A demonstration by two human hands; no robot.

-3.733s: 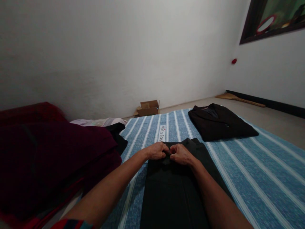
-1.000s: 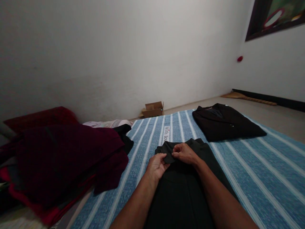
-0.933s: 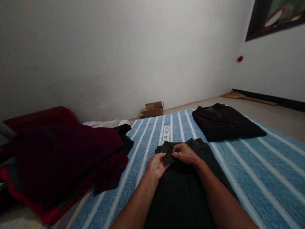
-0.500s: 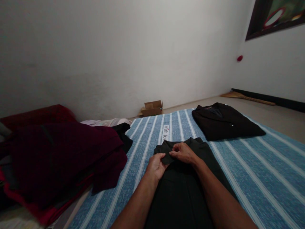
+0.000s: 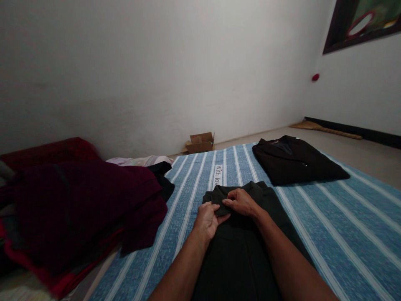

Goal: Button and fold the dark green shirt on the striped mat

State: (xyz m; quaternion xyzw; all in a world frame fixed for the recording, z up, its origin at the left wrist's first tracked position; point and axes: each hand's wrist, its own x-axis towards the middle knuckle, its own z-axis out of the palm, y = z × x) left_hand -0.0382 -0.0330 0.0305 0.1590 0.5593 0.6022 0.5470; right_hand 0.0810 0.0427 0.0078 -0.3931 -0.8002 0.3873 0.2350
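Observation:
A dark garment point(image 5: 238, 255) lies lengthwise in front of me on a blue and white striped sheet point(image 5: 328, 225). Its far end is bunched into a fold. My left hand point(image 5: 207, 219) pinches the left side of that fold between thumb and fingers. My right hand point(image 5: 240, 201) rests just beyond it with fingers closed on the same bunched edge. Both forearms reach over the garment.
A folded black jacket point(image 5: 297, 161) lies on the sheet at the back right. A heap of maroon and red clothes point(image 5: 75, 205) sits to the left, with a black piece and pale cloth behind it. A small cardboard box point(image 5: 200, 143) stands by the white wall.
Over 3.7 seconds my left hand drew back from the top edge, and the garment's left corner was lifted into a fold. In the last second the hands barely shifted.

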